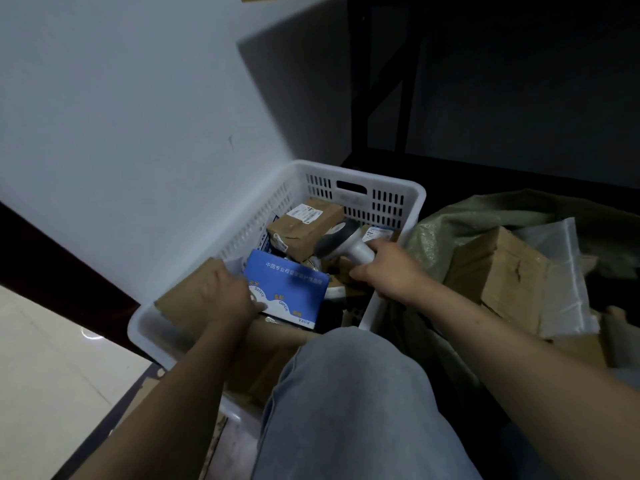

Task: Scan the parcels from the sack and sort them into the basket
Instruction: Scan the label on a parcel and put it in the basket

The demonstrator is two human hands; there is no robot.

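Note:
A white slotted plastic basket (363,178) stands against the wall and holds several parcels. My left hand (225,292) is inside it at the near left, its fingers on the edge of a blue and white box (291,285) that lies over a flat brown cardboard parcel (183,299). Whether they curl round the box is hidden. My right hand (388,271) grips the handle of a grey and white barcode scanner (341,239), whose head points down into the basket. A taped brown box (304,226) with a label lies at the back of the basket.
A green woven sack (460,216) lies open to the right with brown cardboard parcels (498,268) and a clear plastic bag (568,271) in it. My knee in grey trousers (353,403) fills the foreground. Dark shelving stands behind, a pale tiled floor at the left.

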